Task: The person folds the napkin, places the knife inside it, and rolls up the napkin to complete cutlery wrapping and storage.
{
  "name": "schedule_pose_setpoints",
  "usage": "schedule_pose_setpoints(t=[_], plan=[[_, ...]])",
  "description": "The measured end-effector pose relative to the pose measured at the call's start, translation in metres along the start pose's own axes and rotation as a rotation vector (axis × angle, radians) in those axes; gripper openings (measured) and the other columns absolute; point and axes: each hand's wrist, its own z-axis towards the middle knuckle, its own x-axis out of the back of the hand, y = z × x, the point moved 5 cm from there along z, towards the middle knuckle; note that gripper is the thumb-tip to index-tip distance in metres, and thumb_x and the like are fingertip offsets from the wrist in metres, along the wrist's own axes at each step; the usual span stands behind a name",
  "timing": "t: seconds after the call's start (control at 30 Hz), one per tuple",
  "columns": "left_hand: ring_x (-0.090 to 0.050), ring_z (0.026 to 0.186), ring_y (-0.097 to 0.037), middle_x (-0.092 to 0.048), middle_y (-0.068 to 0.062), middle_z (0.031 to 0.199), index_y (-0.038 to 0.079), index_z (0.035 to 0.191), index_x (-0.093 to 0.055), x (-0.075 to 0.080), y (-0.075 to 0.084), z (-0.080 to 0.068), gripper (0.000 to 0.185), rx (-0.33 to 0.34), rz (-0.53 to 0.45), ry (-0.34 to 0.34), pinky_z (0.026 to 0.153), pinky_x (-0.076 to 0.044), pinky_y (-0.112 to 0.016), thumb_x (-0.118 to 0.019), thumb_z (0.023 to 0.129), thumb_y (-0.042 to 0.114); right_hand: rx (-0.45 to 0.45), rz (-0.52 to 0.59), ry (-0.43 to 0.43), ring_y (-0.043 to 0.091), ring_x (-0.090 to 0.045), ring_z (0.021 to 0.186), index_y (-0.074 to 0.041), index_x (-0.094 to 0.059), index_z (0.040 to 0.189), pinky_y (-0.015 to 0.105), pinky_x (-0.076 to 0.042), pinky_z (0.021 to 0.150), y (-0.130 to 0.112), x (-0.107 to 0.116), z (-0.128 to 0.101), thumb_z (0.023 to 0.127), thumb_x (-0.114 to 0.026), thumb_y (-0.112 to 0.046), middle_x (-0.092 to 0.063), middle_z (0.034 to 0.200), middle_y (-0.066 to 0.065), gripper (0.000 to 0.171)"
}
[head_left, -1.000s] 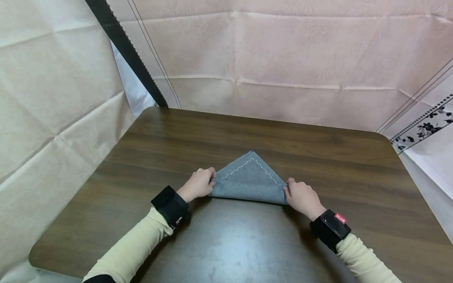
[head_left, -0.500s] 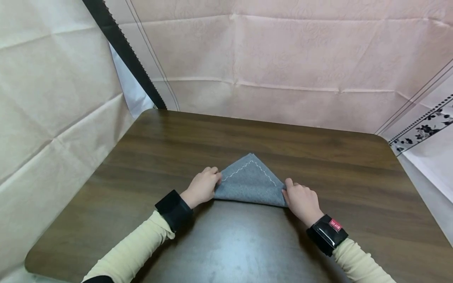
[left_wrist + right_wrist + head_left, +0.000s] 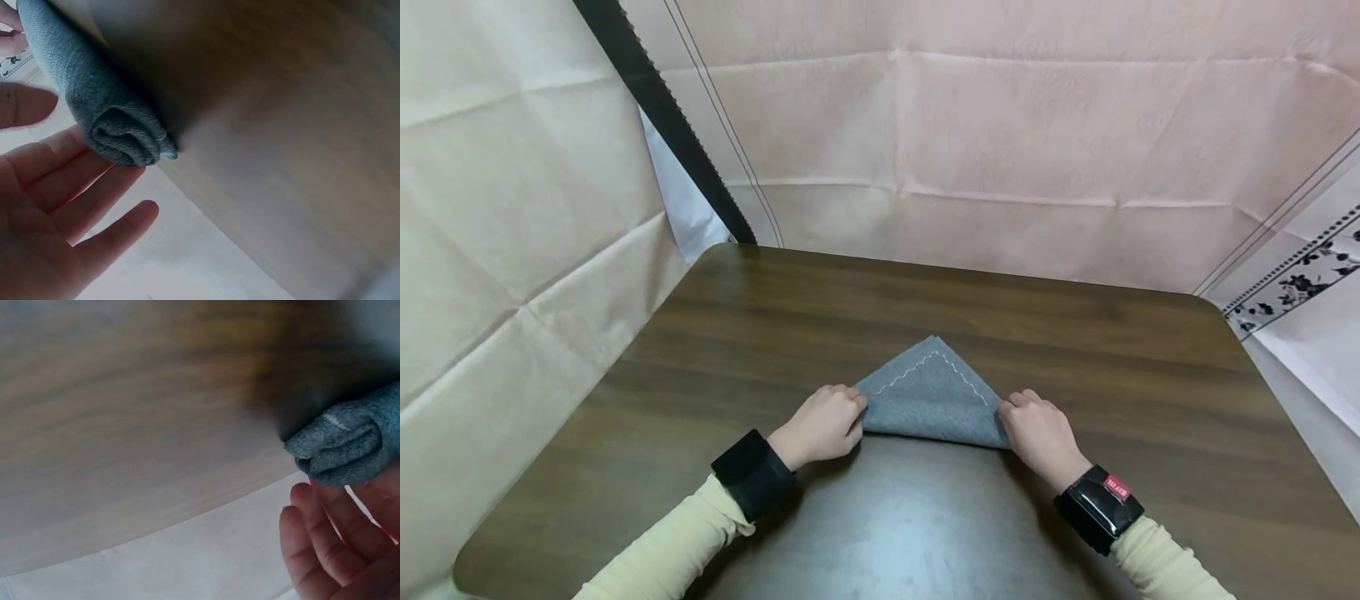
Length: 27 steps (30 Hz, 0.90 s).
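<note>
The rolled near edge of the grey stitched cloth (image 3: 931,400) on the dark wooden desk (image 3: 1075,350) was touched at its ends by the left hand (image 3: 823,423) and right hand (image 3: 1040,432), fingers loosely extended, nothing gripped.

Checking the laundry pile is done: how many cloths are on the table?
1. A grey cloth lies mid-table, its near edge rolled, the left hand at one end and the right hand at the other. None seems hidden.
</note>
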Motion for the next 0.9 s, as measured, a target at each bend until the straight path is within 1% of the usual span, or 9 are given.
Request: schedule_pose_setpoints(t=[0.17,0.23,0.3,0.37,0.47,0.53,0.63,0.73,0.9], plan=[[-0.056,0.074,-0.020,-0.060,-0.005,0.082,0.003,0.090,-0.062,-0.004,-0.003,0.000,0.020,-0.019,-0.011,-0.035,0.068,-0.047,-0.036,-0.066,0.072,0.009,0.033,0.043,0.025,0.019,-0.055,0.070,-0.005,-0.066,0.076,0.034,-0.048,0.056,0.000,0.002,-0.011,0.076,-0.067,-0.003,-0.061,0.075,0.004,0.002],[-0.056,0.075,-0.020,-0.060,-0.006,0.084,0.003,0.092,-0.061,-0.004,-0.004,0.002,0.026,-0.033,-0.012,-0.044,0.067,-0.047,-0.035,-0.070,0.068,0.007,0.035,0.065,0.015,0.019,-0.056,0.072,-0.004,-0.066,0.080,0.035,-0.048,0.058,0.000,0.003,-0.014,0.076,-0.068,-0.006,-0.062,0.079,0.005,0.004],[-0.055,0.076,-0.020,-0.060,-0.006,0.085,0.004,0.093,-0.061,-0.004,-0.006,0.004,0.029,-0.045,-0.022,-0.053,0.066,-0.047,-0.034,-0.073,0.066,0.005,0.031,0.079,-0.005,0.020,-0.056,0.075,-0.004,-0.067,0.084,0.036,-0.049,0.061,-0.001,0.005,-0.018,0.077,-0.069,-0.013,-0.063,0.082,0.005,0.012],[-0.056,0.078,-0.020,-0.060,-0.006,0.087,0.005,0.094,-0.061,-0.004,-0.007,0.004,0.032,-0.051,-0.038,-0.061,0.067,-0.047,-0.033,-0.074,0.065,0.003,0.028,0.075,-0.031,0.021,-0.057,0.077,-0.003,-0.067,0.087,0.037,-0.049,0.062,-0.003,0.008,-0.021,0.076,-0.072,-0.025,-0.063,0.084,0.006,0.024],[-0.056,0.080,-0.020,-0.061,-0.006,0.089,0.006,0.096,-0.061,-0.005,-0.006,0.002,0.032,-0.053,-0.083,-0.075,0.069,-0.047,-0.032,-0.072,0.066,0.002,0.042,0.034,-0.069,0.022,-0.058,0.080,-0.002,-0.066,0.092,0.037,-0.049,0.063,-0.008,0.010,-0.028,0.071,-0.074,-0.041,-0.063,0.087,0.007,0.045],[-0.055,0.081,-0.019,-0.061,-0.005,0.090,0.006,0.097,-0.061,-0.005,-0.005,-0.001,0.032,-0.051,-0.127,-0.085,0.071,-0.047,-0.032,-0.071,0.066,0.004,0.050,0.012,-0.088,0.022,-0.058,0.080,-0.001,-0.064,0.094,0.038,-0.049,0.064,-0.011,0.011,-0.033,0.067,-0.076,-0.044,-0.062,0.089,0.008,0.052],[-0.055,0.081,-0.018,-0.062,-0.004,0.092,0.006,0.099,-0.062,-0.003,-0.002,-0.005,0.032,-0.053,-0.193,-0.095,0.073,-0.047,-0.033,-0.069,0.068,0.006,0.047,0.003,-0.111,0.023,-0.058,0.082,0.000,-0.063,0.096,0.038,-0.048,0.067,-0.014,0.014,-0.040,0.066,-0.078,-0.035,-0.062,0.091,0.009,0.048],[-0.056,0.082,-0.016,-0.063,-0.003,0.094,0.007,0.100,-0.062,-0.002,-0.001,-0.007,0.032,-0.056,-0.255,-0.106,0.074,-0.047,-0.032,-0.067,0.069,0.008,0.024,0.032,-0.128,0.023,-0.058,0.085,0.000,-0.063,0.097,0.040,-0.048,0.071,-0.013,0.016,-0.044,0.066,-0.076,-0.024,-0.063,0.094,0.009,0.041],[-0.059,0.088,-0.013,-0.064,-0.001,0.096,0.007,0.102,-0.062,-0.004,-0.007,-0.010,0.032,-0.055,-0.415,-0.126,0.076,-0.047,-0.029,-0.065,0.070,0.008,-0.035,0.147,-0.161,0.022,-0.060,0.088,-0.002,-0.065,0.100,0.040,-0.048,0.072,-0.006,0.020,-0.049,0.070,-0.071,-0.013,-0.064,0.096,0.007,0.033]])
